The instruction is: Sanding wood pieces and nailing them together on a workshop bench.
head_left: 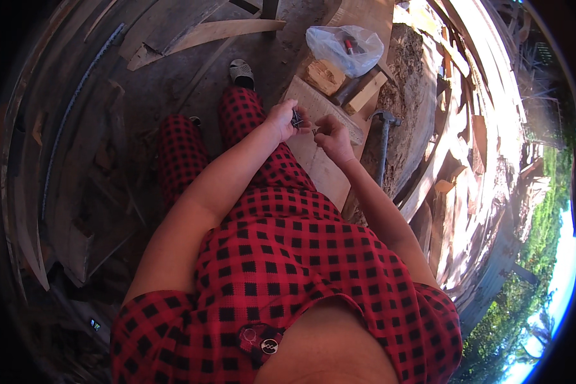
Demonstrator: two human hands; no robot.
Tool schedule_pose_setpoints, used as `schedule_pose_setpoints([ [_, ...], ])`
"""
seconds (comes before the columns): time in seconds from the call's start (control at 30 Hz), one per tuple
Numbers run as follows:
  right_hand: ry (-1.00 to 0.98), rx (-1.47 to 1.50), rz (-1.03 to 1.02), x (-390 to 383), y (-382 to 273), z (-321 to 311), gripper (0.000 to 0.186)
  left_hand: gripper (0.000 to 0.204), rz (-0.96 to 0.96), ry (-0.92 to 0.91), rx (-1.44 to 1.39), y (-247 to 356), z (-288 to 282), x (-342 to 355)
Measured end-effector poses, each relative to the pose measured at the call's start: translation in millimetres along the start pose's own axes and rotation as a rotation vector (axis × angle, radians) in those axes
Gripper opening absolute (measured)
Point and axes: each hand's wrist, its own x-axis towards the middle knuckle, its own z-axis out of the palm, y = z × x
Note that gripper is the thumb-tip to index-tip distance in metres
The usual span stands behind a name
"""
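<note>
My left hand (pixel 287 121) is cupped, with a small bunch of dark nails (pixel 296 119) lying in its fingers. Close beside it, my right hand (pixel 333 139) pinches a tiny dark piece, probably one nail, between thumb and fingertips. Both hands are above a pale wooden plank (pixel 326 174), the left one near my thigh. A flat piece of board (pixel 312 96) lies on the plank just past my hands. To the right of my right hand, a hammer (pixel 384 148) rests on a rough log, its head away from me.
Beyond the board are a rough wood chunk (pixel 324 75), a squared wood block (pixel 366 91) and a clear plastic bag (pixel 345 50) with a red item inside. Split wood (pixel 451 179) is heaped at right. Long curved planks (pixel 173 38) and a saw-toothed blade (pixel 77 105) lie at left.
</note>
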Motion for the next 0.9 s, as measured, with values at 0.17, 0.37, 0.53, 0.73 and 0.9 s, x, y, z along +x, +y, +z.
schedule_pose_setpoints([
  [0.17, -0.016, 0.080, -0.115, 11.2, -35.5, 9.1, 0.021, 0.035, -0.036, -0.028, 0.003, -1.5, 4.5, -6.4],
  [0.37, 0.214, 0.093, -0.246, 27.7, -12.8, 7.1, 0.019, 0.033, -0.058, -0.047, -0.026, -4.9, 4.4, -13.5],
  [0.53, 0.057, 0.684, 0.144, 10.1, 5.6, 29.3, 0.027, 0.033, 0.012, 0.072, 0.017, -21.7, 47.2, -42.9],
  [0.73, 0.000, 1.296, 0.243, 4.7, 25.1, 37.1, 0.031, 0.049, 0.109, 0.290, 0.463, -38.5, 94.9, -60.6],
  [0.9, 0.006, 1.574, 0.231, 9.9, 47.3, 36.9, 0.027, 0.062, 0.203, 0.186, 0.339, -39.6, 86.2, -53.3],
])
